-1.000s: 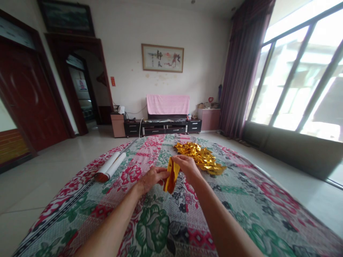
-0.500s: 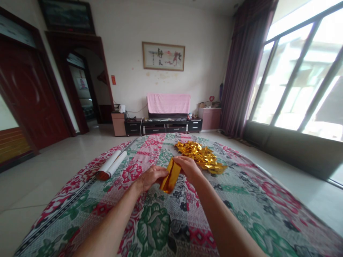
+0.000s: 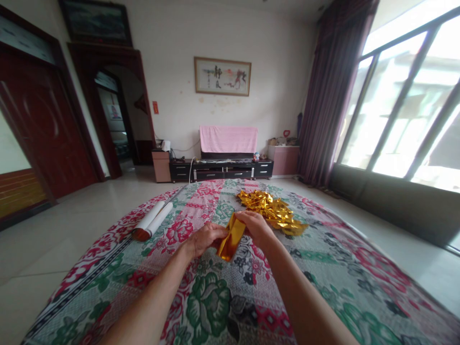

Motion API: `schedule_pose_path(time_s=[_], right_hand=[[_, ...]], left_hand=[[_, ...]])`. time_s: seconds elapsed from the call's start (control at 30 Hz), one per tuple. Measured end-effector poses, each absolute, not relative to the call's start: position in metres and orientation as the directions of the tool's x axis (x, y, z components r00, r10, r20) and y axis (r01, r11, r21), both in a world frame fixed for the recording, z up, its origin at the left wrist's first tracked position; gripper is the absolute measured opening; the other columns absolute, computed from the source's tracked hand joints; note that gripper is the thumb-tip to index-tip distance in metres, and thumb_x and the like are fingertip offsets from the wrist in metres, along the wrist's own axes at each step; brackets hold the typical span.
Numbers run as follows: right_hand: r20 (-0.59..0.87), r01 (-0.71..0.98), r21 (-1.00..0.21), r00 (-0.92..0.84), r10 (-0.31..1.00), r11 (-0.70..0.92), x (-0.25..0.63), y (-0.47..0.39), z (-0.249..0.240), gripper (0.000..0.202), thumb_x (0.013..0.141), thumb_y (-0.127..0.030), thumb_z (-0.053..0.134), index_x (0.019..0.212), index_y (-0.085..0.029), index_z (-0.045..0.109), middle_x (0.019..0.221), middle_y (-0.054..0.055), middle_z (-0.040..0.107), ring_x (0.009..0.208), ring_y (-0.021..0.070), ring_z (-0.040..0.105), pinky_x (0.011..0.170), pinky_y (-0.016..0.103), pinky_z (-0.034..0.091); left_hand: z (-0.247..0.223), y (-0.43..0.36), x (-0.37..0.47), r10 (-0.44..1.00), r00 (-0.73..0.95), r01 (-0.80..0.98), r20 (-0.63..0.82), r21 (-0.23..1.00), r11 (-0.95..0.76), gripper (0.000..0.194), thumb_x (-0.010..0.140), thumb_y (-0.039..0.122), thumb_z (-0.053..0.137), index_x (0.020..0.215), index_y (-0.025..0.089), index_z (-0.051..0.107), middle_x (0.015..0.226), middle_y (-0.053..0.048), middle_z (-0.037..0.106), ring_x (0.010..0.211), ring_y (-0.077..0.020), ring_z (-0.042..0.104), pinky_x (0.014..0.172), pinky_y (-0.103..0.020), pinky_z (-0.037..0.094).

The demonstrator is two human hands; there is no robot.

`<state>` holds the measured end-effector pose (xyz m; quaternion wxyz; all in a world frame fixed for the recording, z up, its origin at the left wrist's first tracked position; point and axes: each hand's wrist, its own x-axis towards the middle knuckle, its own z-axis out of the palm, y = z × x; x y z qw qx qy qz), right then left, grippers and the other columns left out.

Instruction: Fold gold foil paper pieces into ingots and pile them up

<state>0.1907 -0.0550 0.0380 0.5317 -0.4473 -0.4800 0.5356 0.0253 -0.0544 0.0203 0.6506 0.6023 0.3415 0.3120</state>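
Left hand (image 3: 202, 239), right hand (image 3: 258, 227) clamped on folded gold foil sheet (image 3: 232, 239); gold foil pile (image 3: 270, 209) toward far edge of floral cloth (image 3: 359, 268), white roll (image 3: 148, 217) near left edge

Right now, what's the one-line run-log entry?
left hand: pinching folded gold foil | right hand: pinching same foil's upper end | gold foil pile: on floral cloth, beyond hands, rightward

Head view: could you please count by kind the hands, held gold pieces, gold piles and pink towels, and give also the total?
Left hand, right hand: 2 hands
Held gold piece: 1
Gold pile, its overlapping pieces uncountable: 1
Pink towel: 1
Total: 5
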Motion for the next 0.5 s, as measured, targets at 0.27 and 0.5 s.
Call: schedule_pose_path(time_s=[0.27,0.5], right_hand=[[0.047,-0.149,-0.988,-0.065,0.997,0.037,0.1905,-0.0558,0.0404,0.025,0.06,-0.035,0.063,0.07,-0.013,0.059,0.058,-0.001,0.054,0.053,0.0106,0.051,0.053,0.023,0.042],[0.046,-0.14,-0.989,-0.06,0.997,0.038,0.1913,-0.0546,0.0391,0.026,0.06,-0.037,0.064,0.069,-0.013,0.058,0.056,-0.001,0.052,0.051,0.01,0.05,0.052,0.023,0.041]], left_hand=[[0.0216,-0.055,0.0249,0.824,0.563,0.019,-0.064,0.998,0.065,0.023,0.064,0.033,0.062,0.062,0.011,0.06,0.056,-0.001,0.059,0.049,-0.0098,0.051,0.05,-0.021,0.036],[0.0201,-0.053,0.0253,0.822,0.566,0.033,-0.069,0.998,0.061,0.025,0.062,0.036,0.064,0.062,0.011,0.06,0.057,-0.001,0.059,0.05,-0.0107,0.053,0.052,-0.022,0.038]])
